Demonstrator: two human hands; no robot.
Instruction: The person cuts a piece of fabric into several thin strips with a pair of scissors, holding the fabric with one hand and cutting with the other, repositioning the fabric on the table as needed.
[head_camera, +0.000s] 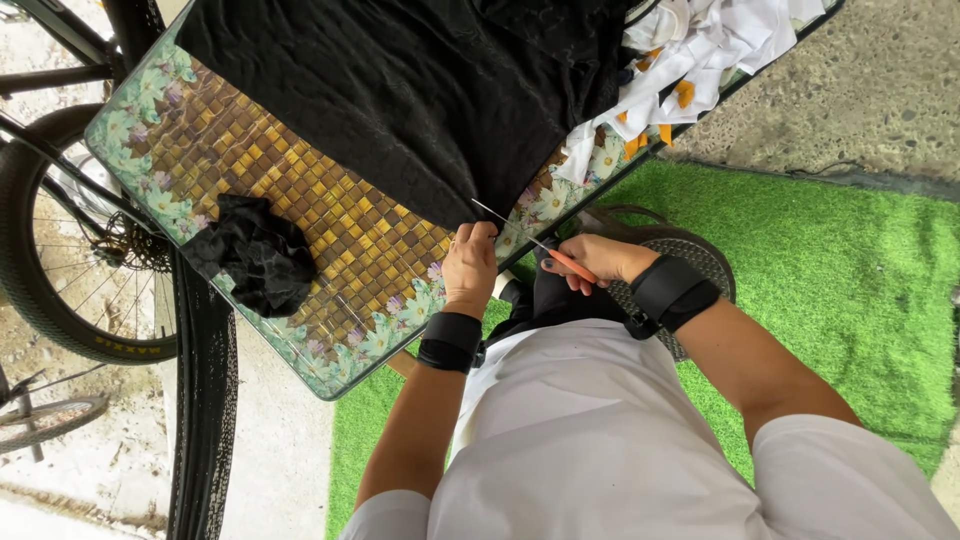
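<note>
Head view: the left hand (470, 262) pinches the lower corner of the black fabric (400, 95), which lies spread over the surface (300, 215) with its tiled brown top and flowered border; the right hand (597, 260) is closed on orange-handled scissors (540, 243), blades at the fabric's edge; a crumpled black cloth (258, 255) lies left; white scraps (700, 45) are heaped at the far right; a bicycle wheel (60, 280) stands beside the surface.
</note>
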